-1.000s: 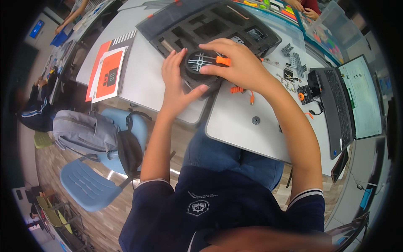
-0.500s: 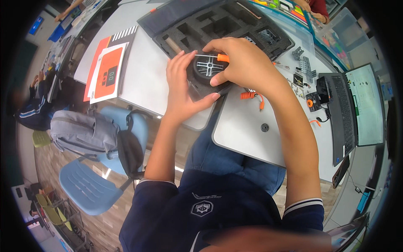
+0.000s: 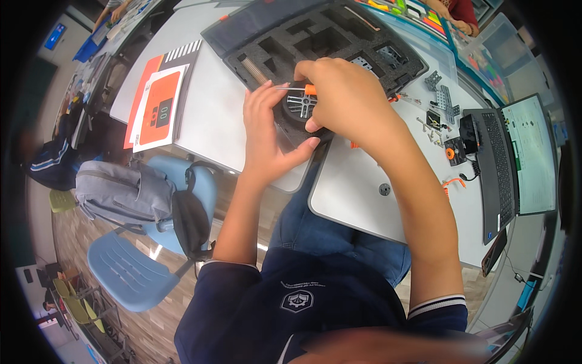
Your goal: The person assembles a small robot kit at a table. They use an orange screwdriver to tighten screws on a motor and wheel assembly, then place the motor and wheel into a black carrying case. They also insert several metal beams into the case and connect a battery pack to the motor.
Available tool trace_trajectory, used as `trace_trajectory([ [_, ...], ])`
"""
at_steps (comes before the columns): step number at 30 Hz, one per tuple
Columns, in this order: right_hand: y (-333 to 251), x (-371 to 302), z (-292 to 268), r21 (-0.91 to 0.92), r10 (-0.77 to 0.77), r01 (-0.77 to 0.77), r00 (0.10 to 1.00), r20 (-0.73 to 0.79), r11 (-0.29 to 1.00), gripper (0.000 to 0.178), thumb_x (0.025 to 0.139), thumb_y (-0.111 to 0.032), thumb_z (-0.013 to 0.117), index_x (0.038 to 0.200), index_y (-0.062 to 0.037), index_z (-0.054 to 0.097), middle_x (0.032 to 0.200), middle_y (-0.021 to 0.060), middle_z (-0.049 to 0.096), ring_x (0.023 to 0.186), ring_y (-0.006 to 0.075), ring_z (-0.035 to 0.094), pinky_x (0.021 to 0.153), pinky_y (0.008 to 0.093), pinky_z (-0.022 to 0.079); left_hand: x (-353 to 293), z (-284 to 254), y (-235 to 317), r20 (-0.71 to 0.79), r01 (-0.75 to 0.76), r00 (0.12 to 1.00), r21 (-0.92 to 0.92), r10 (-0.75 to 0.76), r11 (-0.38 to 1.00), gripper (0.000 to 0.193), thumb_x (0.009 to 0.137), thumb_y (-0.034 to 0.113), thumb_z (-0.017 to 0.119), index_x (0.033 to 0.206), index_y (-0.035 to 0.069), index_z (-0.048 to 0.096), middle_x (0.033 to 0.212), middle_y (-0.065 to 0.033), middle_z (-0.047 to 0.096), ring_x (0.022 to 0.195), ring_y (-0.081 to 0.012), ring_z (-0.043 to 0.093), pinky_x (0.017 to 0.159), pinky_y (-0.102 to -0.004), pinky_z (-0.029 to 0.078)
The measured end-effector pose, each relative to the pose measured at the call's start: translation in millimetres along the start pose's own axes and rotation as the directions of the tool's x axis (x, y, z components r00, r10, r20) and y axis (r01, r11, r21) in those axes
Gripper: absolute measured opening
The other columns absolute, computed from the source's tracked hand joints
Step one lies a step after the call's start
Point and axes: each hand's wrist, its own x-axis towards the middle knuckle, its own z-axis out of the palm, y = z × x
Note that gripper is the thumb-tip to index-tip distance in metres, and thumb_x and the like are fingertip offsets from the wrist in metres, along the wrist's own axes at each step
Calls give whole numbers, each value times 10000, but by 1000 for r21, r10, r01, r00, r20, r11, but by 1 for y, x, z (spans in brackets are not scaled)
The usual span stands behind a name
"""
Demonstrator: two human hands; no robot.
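Note:
My right hand (image 3: 351, 97) is closed round the orange handle of a screwdriver (image 3: 310, 90), whose thin shaft points left across a wheel. The black wheel (image 3: 298, 108) has grey spokes, and my right thumb rests by its edge. It sits at the near corner of an open case (image 3: 267, 88) lined with dark foam. On the wheel's left side, my left hand (image 3: 265, 136) is open, thumb spread and fingers stretched out. Its fingertips are at the screwdriver's tip; whether they touch it I cannot tell. My right hand hides most of the handle and part of the wheel.
Metal brackets (image 3: 445, 103) and small screws (image 3: 433, 130) lie right of the case, near a laptop (image 3: 491, 164). A small dark disc (image 3: 384, 190) is on the near tabletop. Booklets (image 3: 160, 109) lie left. A grey backpack (image 3: 124, 191) sits on a blue chair (image 3: 130, 267).
My right hand has shifted slightly over the wheel, covering more of the screwdriver's handle. The orange coiled cable is now mostly hidden behind my right arm. My left hand keeps its spread pose.

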Motion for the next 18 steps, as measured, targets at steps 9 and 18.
trace_trajectory([
  [9,-2,2,-9,43,146,-155,975,168,987,560,562,-83,877,1095,-78,706,997,87,721,1043,301,659,849,434,519,-1,1,3,-1,10,1000,16,-10,1000,855,712,408,803,1385,26,439,1406,-141,538,1370,-410,404,1188,-594,183],
  [18,11,-10,-2,105,101,-117,984,145,988,650,623,-213,887,1237,-122,694,1107,112,702,1100,317,640,921,430,515,0,1,4,9,15,1000,51,-15,999,923,699,459,813,1426,30,440,1448,-147,494,1391,-405,377,1172,-556,237],
])
